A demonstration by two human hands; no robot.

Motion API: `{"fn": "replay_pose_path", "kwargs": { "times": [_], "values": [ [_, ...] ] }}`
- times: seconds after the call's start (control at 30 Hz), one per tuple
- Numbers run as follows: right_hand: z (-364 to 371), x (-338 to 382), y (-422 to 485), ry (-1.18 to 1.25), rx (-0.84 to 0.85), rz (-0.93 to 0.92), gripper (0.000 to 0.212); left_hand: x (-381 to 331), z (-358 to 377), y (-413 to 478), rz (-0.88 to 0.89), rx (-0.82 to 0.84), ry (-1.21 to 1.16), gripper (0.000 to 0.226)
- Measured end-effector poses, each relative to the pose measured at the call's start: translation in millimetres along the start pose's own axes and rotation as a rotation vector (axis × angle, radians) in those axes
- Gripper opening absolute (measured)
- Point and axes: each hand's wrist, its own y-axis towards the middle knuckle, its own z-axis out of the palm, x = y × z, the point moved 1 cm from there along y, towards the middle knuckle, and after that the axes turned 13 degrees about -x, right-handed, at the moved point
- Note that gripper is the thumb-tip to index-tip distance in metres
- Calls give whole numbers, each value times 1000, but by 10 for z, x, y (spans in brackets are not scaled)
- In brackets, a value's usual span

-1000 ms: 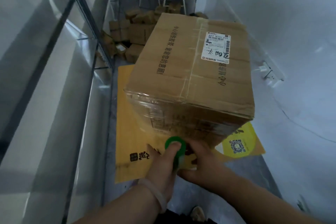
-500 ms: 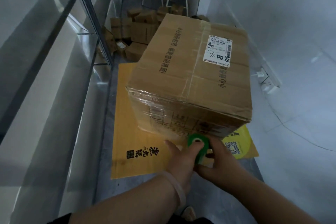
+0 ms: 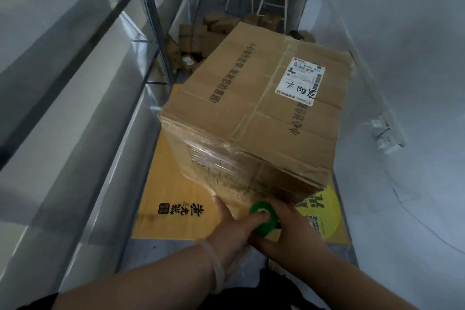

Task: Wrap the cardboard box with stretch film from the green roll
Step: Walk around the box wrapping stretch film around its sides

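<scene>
Both hands, left (image 3: 232, 230) and right (image 3: 289, 230), grasp the green film roll (image 3: 263, 218), now carried rightward along the brown cardboard box (image 3: 251, 118) (lower band advancing).

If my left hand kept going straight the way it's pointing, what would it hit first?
Probably the near face of the cardboard box, low down by its film-covered bottom edge; the left hand points up-forward beside the green roll. Depth is uncertain.

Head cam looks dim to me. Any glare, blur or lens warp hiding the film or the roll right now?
Head view: dim, bluish light, no hard shadows. Faint glare on the film over the cardboard box near face. Wide-angle warp bends the walls at the edges. The green roll, held by left hand and right hand, reads slightly soft.
</scene>
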Motion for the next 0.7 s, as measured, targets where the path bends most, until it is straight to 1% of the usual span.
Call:
{"fn": "replay_pose_path", "kwargs": {
  "times": [0.03,0.13,0.17,0.27,0.33,0.4,0.47,0.5,0.53,0.6,0.63,0.7],
  "values": [
    [-31,-54,28,14,65,-38,57,19,22,-1,17,-21,-16,131],
    [-155,-258,131,58,372,-92,82,130,144,2,19,-90,-76,120],
    [-184,-332,184,90,450,-115,88,167,196,-5,16,-113,-123,117],
    [-252,-442,332,149,595,-206,95,260,318,-33,7,-186,-291,108],
    [-308,-443,383,159,662,-262,91,355,382,-50,25,-237,-348,114],
    [-393,-417,410,218,709,-265,70,452,468,-101,57,-276,-402,129],
    [-441,-427,420,240,731,-267,56,560,554,-132,102,-318,-472,133],
    [-451,-448,413,231,728,-282,55,616,586,-137,130,-340,-503,131],
    [-463,-466,404,226,722,-310,61,662,609,-156,155,-348,-526,126],
    [-468,-496,373,227,733,-372,81,716,635,-205,180,-319,-563,122],
    [-487,-504,364,241,759,-371,82,719,647,-236,185,-300,-584,123],
    [-543,-527,358,289,795,-359,70,705,689,-284,178,-297,-628,130]
  ]
}}
